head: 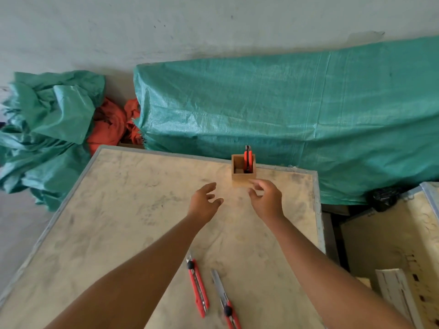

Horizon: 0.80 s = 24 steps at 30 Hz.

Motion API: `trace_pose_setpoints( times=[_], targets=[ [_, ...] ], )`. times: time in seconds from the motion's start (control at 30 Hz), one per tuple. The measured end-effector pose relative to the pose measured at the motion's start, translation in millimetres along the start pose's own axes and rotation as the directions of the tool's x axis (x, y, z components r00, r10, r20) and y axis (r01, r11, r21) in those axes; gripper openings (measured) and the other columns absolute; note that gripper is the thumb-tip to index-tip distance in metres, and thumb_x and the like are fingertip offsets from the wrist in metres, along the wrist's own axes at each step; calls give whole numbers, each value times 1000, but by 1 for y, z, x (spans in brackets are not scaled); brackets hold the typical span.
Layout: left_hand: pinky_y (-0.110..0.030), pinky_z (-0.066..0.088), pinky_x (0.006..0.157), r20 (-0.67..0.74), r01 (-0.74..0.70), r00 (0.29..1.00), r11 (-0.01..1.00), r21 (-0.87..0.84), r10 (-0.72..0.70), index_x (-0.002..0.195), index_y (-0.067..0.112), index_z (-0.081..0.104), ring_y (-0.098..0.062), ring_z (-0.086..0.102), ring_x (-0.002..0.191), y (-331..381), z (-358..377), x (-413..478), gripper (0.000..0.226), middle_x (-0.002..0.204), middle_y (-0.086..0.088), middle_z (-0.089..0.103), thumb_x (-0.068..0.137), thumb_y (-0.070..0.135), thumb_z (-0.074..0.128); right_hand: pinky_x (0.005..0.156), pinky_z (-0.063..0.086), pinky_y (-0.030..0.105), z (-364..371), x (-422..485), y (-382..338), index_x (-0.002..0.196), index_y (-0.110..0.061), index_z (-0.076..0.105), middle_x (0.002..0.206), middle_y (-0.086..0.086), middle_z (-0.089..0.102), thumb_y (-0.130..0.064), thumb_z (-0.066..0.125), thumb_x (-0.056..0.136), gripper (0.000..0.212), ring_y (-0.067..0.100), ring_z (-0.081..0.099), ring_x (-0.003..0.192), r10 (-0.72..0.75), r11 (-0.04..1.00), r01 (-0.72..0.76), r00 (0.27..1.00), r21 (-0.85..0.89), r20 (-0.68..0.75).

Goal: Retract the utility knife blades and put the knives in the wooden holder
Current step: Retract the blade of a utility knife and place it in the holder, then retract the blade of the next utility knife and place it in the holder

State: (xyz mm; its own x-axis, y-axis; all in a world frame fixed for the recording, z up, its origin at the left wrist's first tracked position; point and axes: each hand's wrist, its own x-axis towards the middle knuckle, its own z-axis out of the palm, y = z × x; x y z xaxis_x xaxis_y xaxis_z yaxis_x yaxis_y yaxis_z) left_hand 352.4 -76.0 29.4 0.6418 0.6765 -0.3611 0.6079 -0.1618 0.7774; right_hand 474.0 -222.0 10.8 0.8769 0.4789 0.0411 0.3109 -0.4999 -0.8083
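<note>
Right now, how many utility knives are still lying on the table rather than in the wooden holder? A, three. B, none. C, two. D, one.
C: two red utility knives lie flat on the table near the person, the left knife and the right knife, while one more knife stands in the wooden holder.

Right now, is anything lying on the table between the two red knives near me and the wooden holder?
Nothing lies on the table between the knives and the wooden holder. Only both empty hands, left and right, hover above that stretch. One knife already stands in the holder.
</note>
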Motion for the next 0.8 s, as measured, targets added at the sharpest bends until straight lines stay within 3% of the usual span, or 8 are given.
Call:
trace_pose_setpoints(
  times=[0.13, 0.2, 0.3, 0.37, 0.53, 0.7, 0.8],
  targets=[
    [-33, 55, 92, -46, 68, 997, 998, -18, -69, 138, 18, 55, -17, 62, 117, -58, -14, -61, 56, 137, 3, 61, 85, 17, 76, 87, 59, 31, 19, -70, 9, 113, -12, 75, 115, 4, 75, -6, 74, 89, 25, 18, 71, 87, 85, 994, -98, 964, 41, 253],
    [-36, 55, 94, -76, 126, 989, 992, -14, -126, 138, 18, 55, -17, 61, 118, -86, -19, -91, 56, 136, 4, 61, 85, 15, 75, 83, 57, 22, 31, -102, 9, 113, -12, 75, 113, 3, 76, -6, 74, 89, 25, 14, 68, 81, 105, 992, -124, 924, 28, 367],
    [-37, 56, 91, -127, 199, 972, 980, -20, -200, 138, 15, 56, -21, 64, 111, -119, -20, -129, 57, 132, -4, 64, 83, 10, 73, 71, 49, 0, 50, -138, 4, 115, -15, 75, 112, 3, 75, -7, 73, 90, 27, 5, 66, 79, 126, 989, -145, 868, 1, 480],
    [-38, 57, 88, -139, 234, 962, 972, -10, -233, 137, 11, 56, -21, 64, 100, -137, -14, -151, 59, 129, -9, 64, 82, 7, 75, 70, 46, -3, 62, -154, -2, 118, -15, 74, 114, 4, 75, -6, 70, 91, 28, 6, 67, 83, 127, 990, -138, 838, -20, 530],
    [-27, 53, 86, -52, 290, 957, 951, 109, -286, 141, 12, 51, -19, 63, 104, -157, 9, -186, 64, 132, -6, 54, 82, 16, 75, 100, 52, 25, 85, -174, -23, 128, -18, 68, 123, 6, 72, -4, 62, 94, 38, 20, 69, 113, 114, 993, -64, 759, -101, 641],
    [-30, 58, 67, -37, 215, 977, 958, 188, -212, 115, 19, 65, -16, 62, 81, -152, 25, -197, 31, 116, -1, 48, 86, 9, 61, 106, 45, 28, 101, -174, -37, 133, -12, 64, 131, 9, 69, 1, 53, 94, 42, 24, 62, 124, 63, 986, 62, 712, -152, 699],
    [-15, 50, 51, -76, 209, 977, 970, 122, -201, 105, 17, 67, 1, 55, 63, -154, 29, -198, 20, 111, 1, 46, 92, 4, 59, 113, 43, 31, 108, -170, -38, 138, -15, 61, 138, 6, 65, -4, 60, 94, 45, 23, 58, 130, 91, 976, 82, 683, -199, 725]
  ],
)
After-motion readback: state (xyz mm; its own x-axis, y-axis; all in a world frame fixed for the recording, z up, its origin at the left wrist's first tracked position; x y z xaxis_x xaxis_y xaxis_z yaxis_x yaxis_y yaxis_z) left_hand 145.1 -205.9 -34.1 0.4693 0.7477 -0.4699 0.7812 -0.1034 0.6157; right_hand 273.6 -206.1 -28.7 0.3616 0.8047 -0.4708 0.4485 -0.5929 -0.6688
